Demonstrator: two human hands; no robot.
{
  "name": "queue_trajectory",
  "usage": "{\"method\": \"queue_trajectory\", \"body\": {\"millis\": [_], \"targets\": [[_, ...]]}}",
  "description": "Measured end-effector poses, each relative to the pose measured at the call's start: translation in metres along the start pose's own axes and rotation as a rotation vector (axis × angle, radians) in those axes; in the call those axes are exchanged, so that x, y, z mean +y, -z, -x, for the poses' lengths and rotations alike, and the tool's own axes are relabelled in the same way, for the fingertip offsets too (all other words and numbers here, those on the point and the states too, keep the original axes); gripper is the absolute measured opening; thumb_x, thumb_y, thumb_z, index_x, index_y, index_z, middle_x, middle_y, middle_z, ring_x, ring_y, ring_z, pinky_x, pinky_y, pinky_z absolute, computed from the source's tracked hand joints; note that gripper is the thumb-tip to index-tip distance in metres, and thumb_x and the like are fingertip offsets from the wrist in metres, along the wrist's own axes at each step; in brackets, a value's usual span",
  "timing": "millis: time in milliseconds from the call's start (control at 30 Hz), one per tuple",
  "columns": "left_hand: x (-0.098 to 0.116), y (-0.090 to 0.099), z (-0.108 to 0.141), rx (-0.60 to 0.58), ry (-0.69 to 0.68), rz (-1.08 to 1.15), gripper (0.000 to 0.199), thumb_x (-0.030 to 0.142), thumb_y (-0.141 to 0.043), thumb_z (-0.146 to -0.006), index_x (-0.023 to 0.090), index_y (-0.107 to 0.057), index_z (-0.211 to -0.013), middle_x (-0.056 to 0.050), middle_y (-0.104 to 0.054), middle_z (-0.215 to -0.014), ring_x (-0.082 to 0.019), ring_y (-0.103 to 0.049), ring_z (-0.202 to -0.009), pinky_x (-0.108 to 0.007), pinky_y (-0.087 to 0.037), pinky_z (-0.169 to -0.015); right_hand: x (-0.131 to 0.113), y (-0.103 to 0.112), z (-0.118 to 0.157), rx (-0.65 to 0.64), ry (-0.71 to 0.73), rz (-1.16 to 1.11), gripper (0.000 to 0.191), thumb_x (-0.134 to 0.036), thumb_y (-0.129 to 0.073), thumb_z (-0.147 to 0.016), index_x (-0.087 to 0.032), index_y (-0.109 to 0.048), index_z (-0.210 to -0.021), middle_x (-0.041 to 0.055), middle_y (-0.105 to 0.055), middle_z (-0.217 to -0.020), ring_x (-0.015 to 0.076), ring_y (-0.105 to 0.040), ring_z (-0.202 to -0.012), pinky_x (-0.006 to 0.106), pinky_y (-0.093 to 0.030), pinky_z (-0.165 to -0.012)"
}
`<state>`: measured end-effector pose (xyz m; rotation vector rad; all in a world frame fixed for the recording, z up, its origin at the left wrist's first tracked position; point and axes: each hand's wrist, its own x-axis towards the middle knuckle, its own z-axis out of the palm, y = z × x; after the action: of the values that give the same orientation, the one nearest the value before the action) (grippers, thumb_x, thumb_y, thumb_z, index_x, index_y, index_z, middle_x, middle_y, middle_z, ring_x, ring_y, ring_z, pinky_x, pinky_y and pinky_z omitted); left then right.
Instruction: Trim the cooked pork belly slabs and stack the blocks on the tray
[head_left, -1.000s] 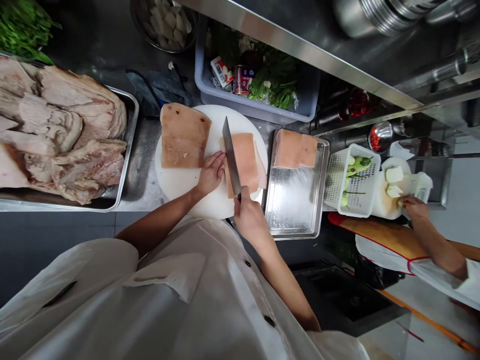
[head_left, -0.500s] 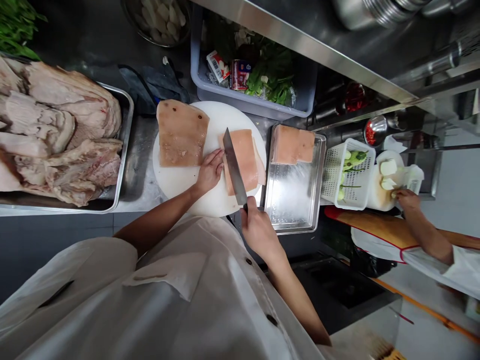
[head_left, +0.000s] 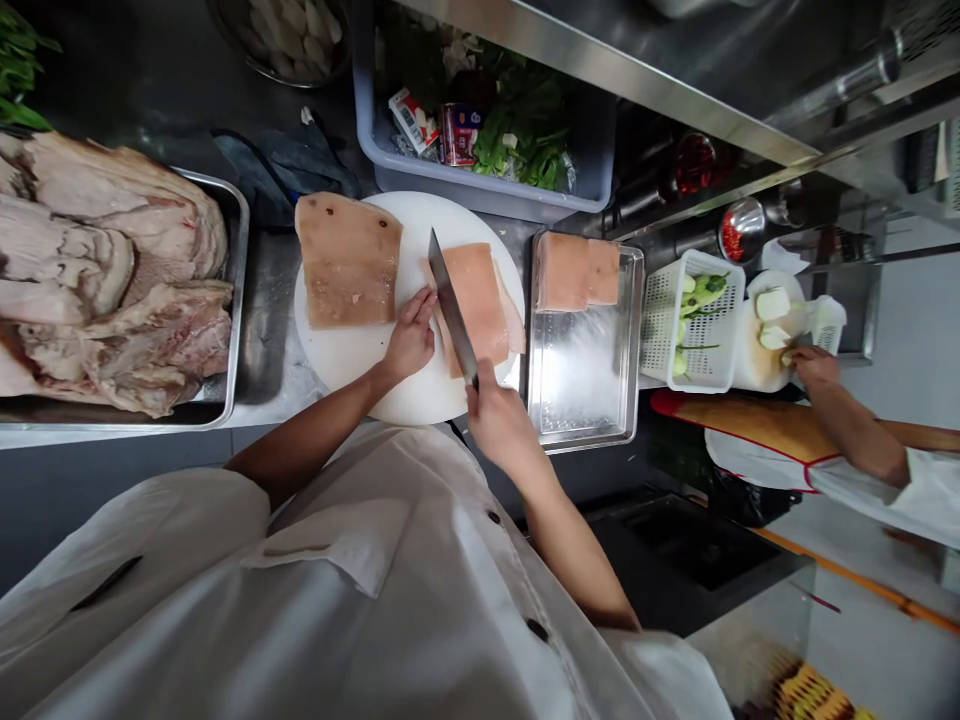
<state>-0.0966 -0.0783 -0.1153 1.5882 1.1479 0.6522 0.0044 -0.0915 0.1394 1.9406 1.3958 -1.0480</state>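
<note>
A slab of skin-on pork (head_left: pixel 478 295) lies on the round white cutting board (head_left: pixel 345 365). My right hand (head_left: pixel 501 415) grips the handle of a kitchen knife (head_left: pixel 453 308), whose long blade lies slantwise over the slab near its left side. My left hand (head_left: pixel 409 335) has its fingers bunched together against the slab's left edge, close beside the blade. A narrow strip of pork shows between those fingers and the knife. A paler layer sticks out along the slab's right side. Left of it on the board rests another, browner pork slab (head_left: pixel 349 262).
Large pork pieces (head_left: pixel 142 270) fill a metal tray (head_left: pixel 241 290) at left. At right, a shallow metal tray (head_left: pixel 581 375) holds pork blocks (head_left: pixel 576 272). Behind the board stands a blue-grey bin (head_left: pixel 487 182) with greens. Farther right, a co-worker's hand (head_left: pixel 814 365) works beside a white basket (head_left: pixel 697 375).
The knife sits slightly farther left on the slab, and a strip now shows at its left. My hands stay close to the pork. The whole view has shifted a little.
</note>
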Motion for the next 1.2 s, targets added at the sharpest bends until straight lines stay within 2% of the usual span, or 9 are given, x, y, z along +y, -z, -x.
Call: {"method": "queue_trajectory", "body": {"millis": [67,133,333,400,600,667,933,1067,1200], "targets": [[0.002,0.000,0.000,-0.012,0.010,0.007,0.061,0.022,-0.046,-0.098,0.014,-0.044,-0.158,-0.019,-0.043,-0.166,-0.030,-0.040,-0.156,-0.052,-0.034,-0.131,0.009,-0.009,0.035,-0.057,-0.069,0.044,0.028,-0.024,-0.034,-0.109,-0.013,-0.046,-0.131,0.0107,-0.074,-0.081,0.0282,-0.070,-0.070,0.031,-0.039,-0.061],[0.006,-0.001,0.004,-0.009,0.014,0.004,0.062,0.023,-0.046,-0.098,0.013,-0.042,-0.159,-0.020,-0.042,-0.166,-0.031,-0.039,-0.156,-0.052,-0.032,-0.132,0.012,-0.016,0.040,-0.074,-0.106,0.078,0.026,-0.025,-0.034,-0.109,-0.013,-0.046,-0.129,0.0117,-0.075,-0.083,0.0287,-0.072,-0.072,0.031,-0.039,-0.061],[0.030,-0.009,0.043,-0.043,0.017,-0.029,0.063,0.025,-0.045,-0.100,0.006,-0.036,-0.159,-0.025,-0.045,-0.161,-0.032,-0.041,-0.153,-0.053,-0.037,-0.128,-0.011,-0.018,-0.054,0.033,-0.038,0.032,0.028,-0.023,-0.031,-0.110,-0.014,-0.043,-0.133,0.0166,-0.077,-0.102,0.0312,-0.075,-0.094,0.033,-0.047,-0.071],[0.037,-0.011,0.055,-0.047,0.027,-0.023,0.061,0.026,-0.044,-0.101,0.005,-0.037,-0.158,-0.026,-0.049,-0.156,-0.033,-0.046,-0.150,-0.053,-0.041,-0.126,-0.014,-0.016,-0.060,0.034,-0.033,0.024,0.027,-0.023,-0.032,-0.110,-0.014,-0.043,-0.133,0.0162,-0.077,-0.103,0.0306,-0.075,-0.094,0.033,-0.047,-0.071],[0.044,-0.010,0.059,-0.062,0.054,0.026,0.064,0.026,-0.049,-0.100,0.010,-0.035,-0.160,-0.024,-0.050,-0.154,-0.032,-0.048,-0.146,-0.052,-0.042,-0.124,0.018,-0.030,0.053,-0.077,-0.115,0.104,0.021,-0.026,-0.033,-0.110,-0.016,-0.046,-0.124,0.0096,-0.075,-0.082,0.0261,-0.072,-0.070,0.029,-0.034,-0.058],[0.044,-0.009,0.057,-0.069,0.049,0.035,0.063,0.027,-0.049,-0.100,0.010,-0.036,-0.159,-0.024,-0.050,-0.154,-0.033,-0.048,-0.145,-0.054,-0.040,-0.124,0.026,-0.039,0.072,-0.106,-0.160,0.131,0.019,-0.025,-0.033,-0.110,-0.017,-0.048,-0.120,0.0086,-0.074,-0.079,0.0245,-0.070,-0.067,0.029,-0.031,-0.056],[0.047,-0.006,0.053,-0.056,0.057,0.049,0.061,0.025,-0.048,-0.099,0.006,-0.037,-0.156,-0.025,-0.049,-0.152,-0.032,-0.047,-0.147,-0.052,-0.042,-0.123,0.009,-0.060,-0.037,0.052,-0.063,0.076,0.027,-0.025,-0.030,-0.111,-0.015,-0.049,-0.127,0.0150,-0.076,-0.101,0.0243,-0.070,-0.082,0.029,-0.040,-0.066],[0.050,-0.005,0.051,-0.038,0.124,0.094,0.060,0.025,-0.055,-0.095,0.008,-0.041,-0.152,-0.024,-0.051,-0.148,-0.031,-0.056,-0.137,-0.047,-0.050,-0.116,0.037,-0.074,0.016,0.047,-0.033,0.002,0.032,-0.030,-0.028,-0.109,-0.014,-0.051,-0.125,0.0122,-0.074,-0.087,0.0251,-0.068,-0.070,0.030,-0.037,-0.060],[0.055,-0.005,0.045,-0.013,0.267,0.179,0.058,0.018,-0.061,-0.089,0.014,-0.046,-0.144,-0.019,-0.058,-0.137,-0.024,-0.069,-0.105,-0.043,-0.059,-0.100,0.066,-0.098,0.063,0.066,-0.030,-0.043,0.034,-0.032,-0.027,-0.108,-0.014,-0.053,-0.120,0.0118,-0.072,-0.078,0.0253,-0.065,-0.062,0.031,-0.034,-0.055]]}}
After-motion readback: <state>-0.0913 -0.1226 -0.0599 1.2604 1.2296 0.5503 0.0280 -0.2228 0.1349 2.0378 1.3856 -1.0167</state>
